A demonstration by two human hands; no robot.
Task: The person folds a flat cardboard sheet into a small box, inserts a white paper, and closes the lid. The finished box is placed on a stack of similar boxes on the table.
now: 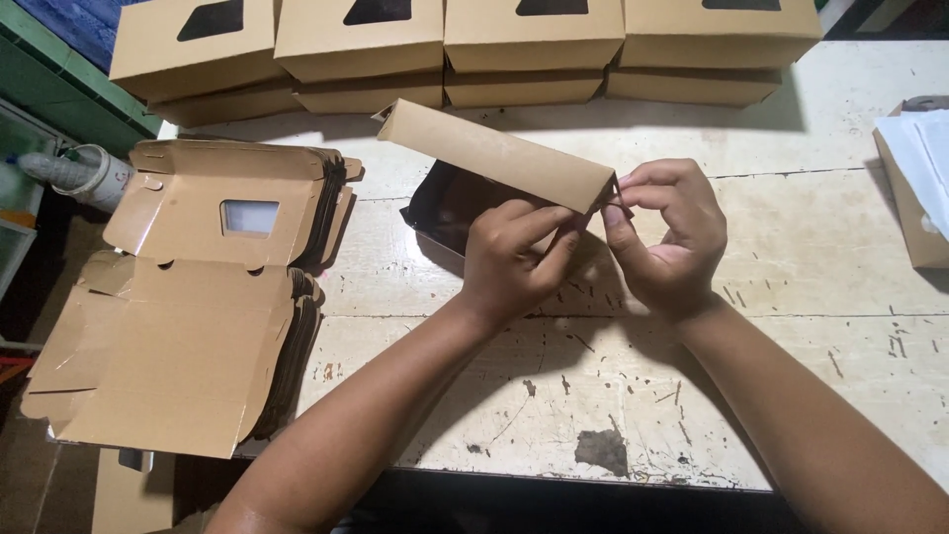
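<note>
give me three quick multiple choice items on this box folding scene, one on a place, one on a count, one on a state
1. Where does the stack of flat box blanks lie?
A. at the table's left edge
B. by the right edge
C. under the table

2. How many folded window boxes show in the top layer of the back row?
A. two
B. four
C. seven

3. What state is the box in the hands?
A. crushed flat
B. sealed shut
C. partly folded

Answers: 1 A, the stack overhangs the white table on the left. 2 B, four tops side by side. 3 C, the left hand and right hand pinch one corner, the dark inside open.
</note>
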